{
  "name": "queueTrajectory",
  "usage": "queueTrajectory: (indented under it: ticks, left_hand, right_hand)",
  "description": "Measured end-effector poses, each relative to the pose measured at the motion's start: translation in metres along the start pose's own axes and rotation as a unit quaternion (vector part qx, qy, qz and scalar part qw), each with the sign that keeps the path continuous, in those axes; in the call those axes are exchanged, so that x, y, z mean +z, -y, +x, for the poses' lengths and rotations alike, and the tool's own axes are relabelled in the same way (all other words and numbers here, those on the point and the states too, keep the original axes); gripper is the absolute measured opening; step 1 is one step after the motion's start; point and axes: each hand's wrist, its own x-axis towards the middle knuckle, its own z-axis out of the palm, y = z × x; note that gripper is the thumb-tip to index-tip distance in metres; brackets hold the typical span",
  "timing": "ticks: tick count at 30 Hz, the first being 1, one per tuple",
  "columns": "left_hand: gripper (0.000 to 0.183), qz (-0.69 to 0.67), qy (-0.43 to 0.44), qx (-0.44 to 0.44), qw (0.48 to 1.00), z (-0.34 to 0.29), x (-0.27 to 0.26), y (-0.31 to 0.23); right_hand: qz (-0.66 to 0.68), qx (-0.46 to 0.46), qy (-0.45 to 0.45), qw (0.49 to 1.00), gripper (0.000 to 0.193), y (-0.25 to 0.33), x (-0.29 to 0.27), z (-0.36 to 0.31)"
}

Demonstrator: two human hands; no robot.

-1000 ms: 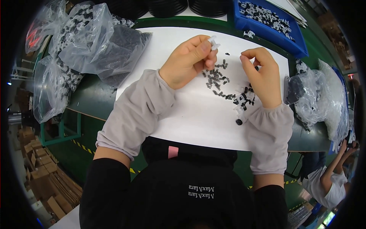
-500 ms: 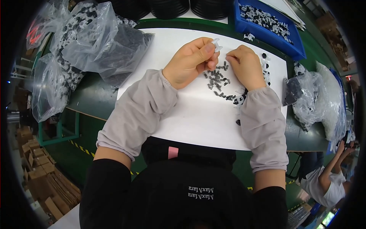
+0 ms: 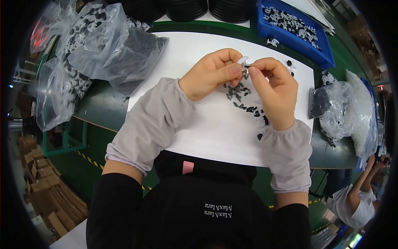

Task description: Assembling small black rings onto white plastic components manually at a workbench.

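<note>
Pinched between my left hand's (image 3: 215, 74) thumb and fingers is a small white plastic part (image 3: 243, 61). My right hand (image 3: 275, 89) meets it from the right, with a small dark clip (image 3: 247, 66) between thumb and forefinger, touching or very near the white part. Beneath both hands, a loose pile of small grey clips (image 3: 237, 92) lies on the white sheet (image 3: 207, 128). Several black pieces (image 3: 251, 109) trail from the pile toward my right wrist, and some white parts there are partly hidden by my hand.
A blue bin (image 3: 296, 33) of black and white parts stands at the far right. Clear bags (image 3: 99, 45) of parts sit at the left, and more bags (image 3: 338, 108) at the right. Black round stacks (image 3: 186, 9) line the back. Another person (image 3: 354, 201) is at lower right.
My right hand has lifted from the grey pile, turned, and come to the white part. The left hand has shifted slightly right and nearer, still holding the white part.
</note>
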Motion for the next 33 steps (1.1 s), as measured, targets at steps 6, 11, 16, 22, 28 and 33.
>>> queueTrajectory:
  ticks: [6,11,16,22,28,33]
  left_hand:
    - [0.021,-0.036,-0.042,-0.001,0.998,0.0,0.005,0.003]
    - [0.018,-0.049,-0.039,0.014,0.998,-0.003,0.004,0.002]
    - [0.017,-0.063,-0.042,0.039,0.996,-0.004,0.003,0.002]
    - [0.018,-0.068,-0.077,0.033,0.994,-0.004,0.006,-0.003]
    - [0.018,-0.042,-0.053,0.027,0.997,-0.003,0.005,0.001]
    - [0.018,-0.027,-0.059,0.024,0.998,-0.003,0.006,-0.001]
  right_hand:
    - [-0.125,-0.135,-0.031,0.982,0.007,-0.01,0.01,-0.003]
    - [-0.123,-0.177,-0.063,0.974,0.007,-0.014,0.016,-0.006]
    - [-0.13,-0.187,-0.053,0.972,0.013,-0.012,0.016,-0.006]
    - [-0.123,-0.107,-0.001,0.987,0.022,-0.007,0.0,-0.001]
    - [-0.006,-0.023,0.078,0.997,0.02,-0.012,-0.005,0.002]
    - [0.0,-0.018,0.063,0.998,0.018,-0.009,-0.005,0.001]
